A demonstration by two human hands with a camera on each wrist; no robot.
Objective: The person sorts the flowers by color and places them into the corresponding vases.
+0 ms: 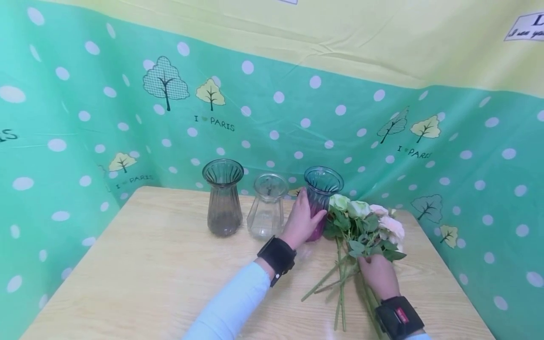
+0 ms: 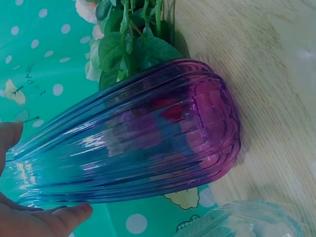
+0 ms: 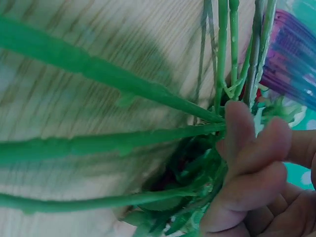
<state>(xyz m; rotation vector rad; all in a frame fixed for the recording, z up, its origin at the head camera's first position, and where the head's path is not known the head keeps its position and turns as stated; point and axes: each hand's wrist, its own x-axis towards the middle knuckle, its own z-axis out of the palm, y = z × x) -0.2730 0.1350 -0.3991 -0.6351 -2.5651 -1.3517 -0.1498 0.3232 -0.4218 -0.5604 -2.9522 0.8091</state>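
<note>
Left hand (image 1: pixel 301 222): holding ribbed blue-to-purple glass vase (image 2: pixel 143 140), likely steadying it | right hand (image 1: pixel 379 276): resting at slender green plastic-looking stems (image 3: pixel 74 146), vase's 5 o'clock; cannot tell if pinching

"I" and "PARIS" repeat across the green cloth (image 1: pixel 272 115), and a label (image 1: pixel 527 27) on yellow fabric (image 1: pixel 255 23) shows "L".

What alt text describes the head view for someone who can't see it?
A person's left hand is at a blue-purple vase while the right hand grips flower stems beside it. To its left on the wooden table stand a clear vase and a grey vase.
</note>
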